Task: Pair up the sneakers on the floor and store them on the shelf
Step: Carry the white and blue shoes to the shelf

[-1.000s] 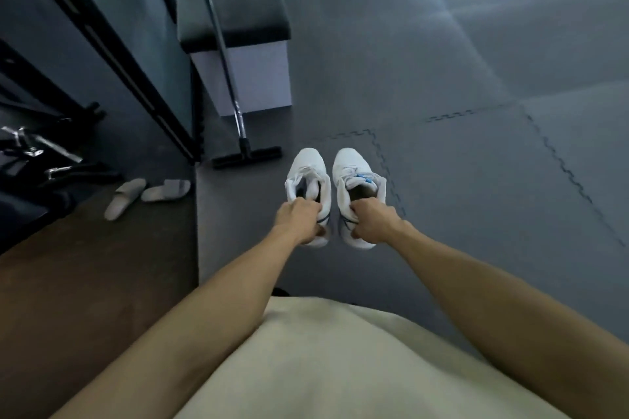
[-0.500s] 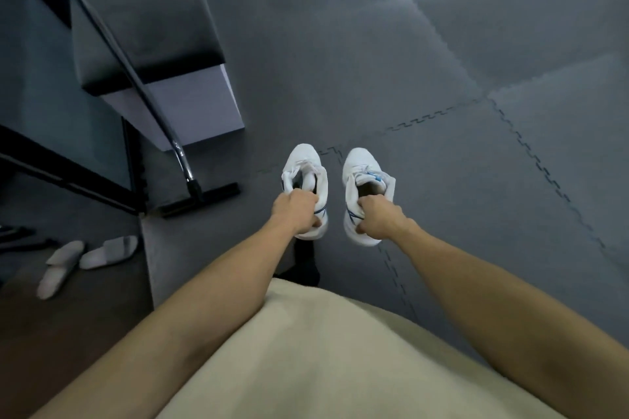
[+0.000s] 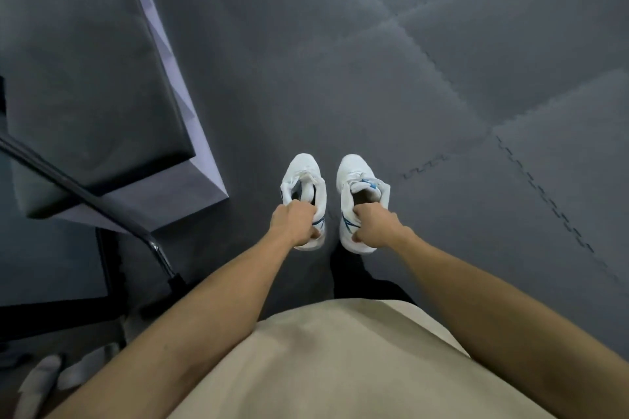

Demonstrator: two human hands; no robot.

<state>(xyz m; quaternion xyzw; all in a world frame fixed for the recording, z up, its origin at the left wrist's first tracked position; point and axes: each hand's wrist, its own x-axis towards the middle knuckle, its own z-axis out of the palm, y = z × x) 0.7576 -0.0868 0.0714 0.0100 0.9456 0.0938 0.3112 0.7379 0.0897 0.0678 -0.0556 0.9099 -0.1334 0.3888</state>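
Left hand (image 3: 295,222) and right hand (image 3: 371,223) each pinch a white sneaker's heel collar; left sneaker (image 3: 304,184), right sneaker (image 3: 357,187); thin grips could slip, dropping either onto the foam floor mat (image 3: 442,61) right of the padded bench (image 3: 85,71)

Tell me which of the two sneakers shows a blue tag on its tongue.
The sneaker in the right hand: a blue tag sits on its tongue. The sneaker in the left hand shows none.

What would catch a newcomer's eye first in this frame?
The two white sneakers with blue trim stand out against the dark floor mats: the left sneaker gripped at its heel by the left hand, the right sneaker likewise by the right hand, side by side, toes pointing away. Next comes the grey-topped bench at upper left, with a metal pole slanting across its near corner.
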